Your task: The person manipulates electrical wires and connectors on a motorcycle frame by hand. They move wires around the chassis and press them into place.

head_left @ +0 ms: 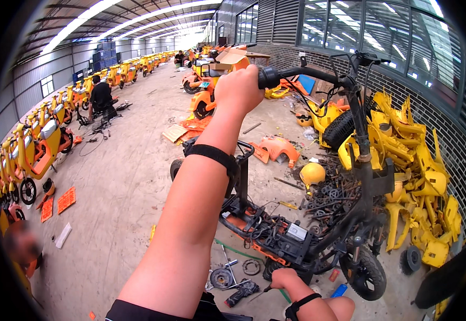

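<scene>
My left hand (238,88) is closed round the end of the black handlebar (308,71), its arm stretched across the view. The bar belongs to a stripped electric scooter frame (292,230) with bare wiring, a front wheel (369,275) and its deck open. Low beside the deck, my right hand (286,279) is closed. A thin dark rod sticks out by its fingers; I cannot make out what it belongs to. On the floor next to that hand lie a black power tool (242,293), a round hub part (222,278) and a black ring (251,266).
Yellow body panels (399,144) are heaped against the brick wall at right. Dark metal parts (332,198) and an orange cover (281,150) lie beyond the frame. Rows of yellow scooters (46,144) line the left side. A person in black (102,96) crouches at far left.
</scene>
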{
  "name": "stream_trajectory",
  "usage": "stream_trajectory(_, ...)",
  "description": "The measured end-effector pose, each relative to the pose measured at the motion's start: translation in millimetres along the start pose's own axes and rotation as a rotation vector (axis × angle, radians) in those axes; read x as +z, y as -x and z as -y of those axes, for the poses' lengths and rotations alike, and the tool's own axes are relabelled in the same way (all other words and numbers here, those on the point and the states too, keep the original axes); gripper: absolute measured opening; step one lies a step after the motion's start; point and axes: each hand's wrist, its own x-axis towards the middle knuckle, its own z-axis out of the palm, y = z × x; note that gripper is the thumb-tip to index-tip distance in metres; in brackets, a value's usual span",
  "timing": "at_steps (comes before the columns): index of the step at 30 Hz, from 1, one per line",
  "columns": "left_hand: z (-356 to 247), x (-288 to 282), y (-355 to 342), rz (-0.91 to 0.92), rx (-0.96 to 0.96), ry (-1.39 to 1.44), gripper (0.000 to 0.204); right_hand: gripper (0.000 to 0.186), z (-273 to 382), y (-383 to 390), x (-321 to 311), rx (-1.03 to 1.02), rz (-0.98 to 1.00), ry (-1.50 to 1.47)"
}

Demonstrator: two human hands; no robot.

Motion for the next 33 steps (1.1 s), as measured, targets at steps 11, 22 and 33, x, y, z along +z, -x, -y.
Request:
stream_trajectory(11,1,2,-1,-0.021,0.006,0.007,0.030,0.036,0,4,0,0.029,-0.012,0.001)
stream_trajectory(22,-1,-2,1,0.008,-0.014,0.024,0.029,0.033,-12,-1,7,0.075,-0.036,0.003)
stream_trajectory(33,-3,-4,2,0.006,-0.012,0.010,0.025,0.034,-10,2,6,0.055,-0.050,0.010)
